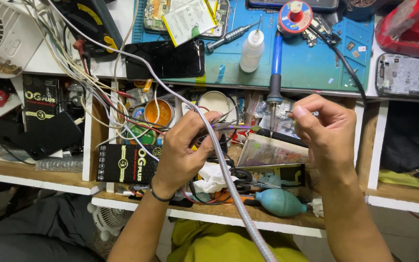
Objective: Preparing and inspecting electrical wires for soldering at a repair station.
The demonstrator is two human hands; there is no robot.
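Both hands are raised over an open, cluttered drawer [277,221]: the left hand [183,153] pinches a thin pair of tweezers [229,126] pointing right, while the right hand [328,133] has its fingers [300,112] curled near the tip of a blue-handled soldering iron [275,68] that lies off the desk edge. A braided grey cable [229,179] runs diagonally across the left hand. On the blue mat [316,63] above stand a white squeeze bottle [252,49] and a dark phone [165,59].
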